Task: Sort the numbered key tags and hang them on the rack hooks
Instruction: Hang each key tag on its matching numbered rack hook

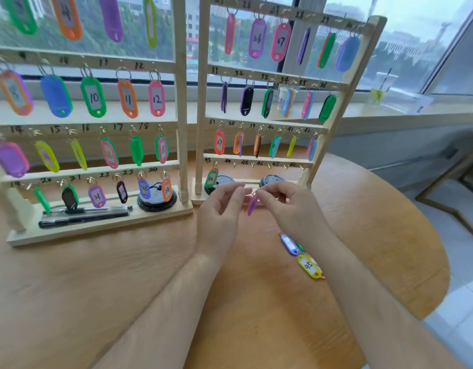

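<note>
table [96, 275]: round, wooden, bearing all items below.

loose tags: a blue tag [290, 245] and a yellow tag [308, 266] marked 45 are lying flat on the table, just beside the right forearm, which is covering part of the heap.

left hand [219, 217]: reaching forward with the palm turning inward, fingers curling, thumb and forefinger closing toward the ring of the purple tag [252, 205]; blur is hiding whether they are touching it.

right hand [288, 206]: facing the left hand, thumb and forefinger pinching the ring, the other fingers folding loosely behind.

purple tag: hanging edge-on from that ring, between the two hands, above the table and just in front of the right rack's base.

left rack [96, 227]: standing upright, its rails numbered by hand and hanging full of coloured tags. its base tray is holding two black pens [83, 218] lying side by side and a round black tin [156, 202] at the right end.

right rack [320, 155]: standing just beside the left rack, angling away. its upper rails are carrying tags; the bottom rail, numbered from 43, is carrying one green tag [211, 178] on the first hook. two round black discs [271, 179] are sitting in its base.

window sill [416, 110]: running behind both racks, holding a clear cup [379, 94] with a straw.
</note>
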